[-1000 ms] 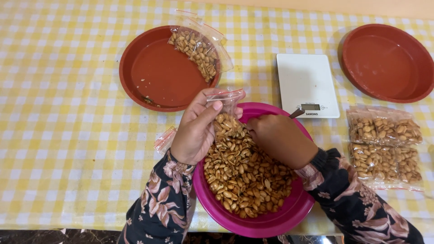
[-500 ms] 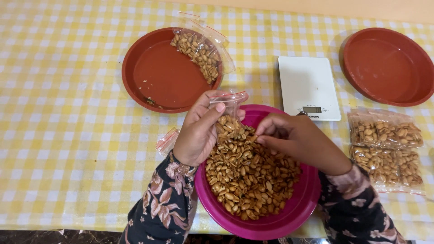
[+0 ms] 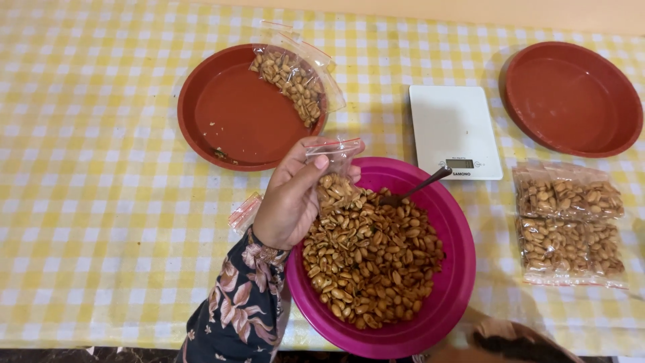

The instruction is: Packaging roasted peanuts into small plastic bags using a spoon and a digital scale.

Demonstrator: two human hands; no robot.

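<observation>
right hand withdrawn, left hand [image 3: 290, 202] holding one bag [image 3: 334, 171], two red plates [image 3: 201, 138] (three filled bags [image 3: 568, 198])

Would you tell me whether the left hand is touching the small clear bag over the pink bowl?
Touching: the head view shows the left hand pinching the small clear bag by its top edge, thumb pressed on the plastic.

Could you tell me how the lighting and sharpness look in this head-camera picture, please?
Head view: even, soft light; the peanuts in the pink bowl and the left hand holding a small bag are sharp; faint shadows beside the red dishes; slight glare on the bags; right hand out of view.
</observation>
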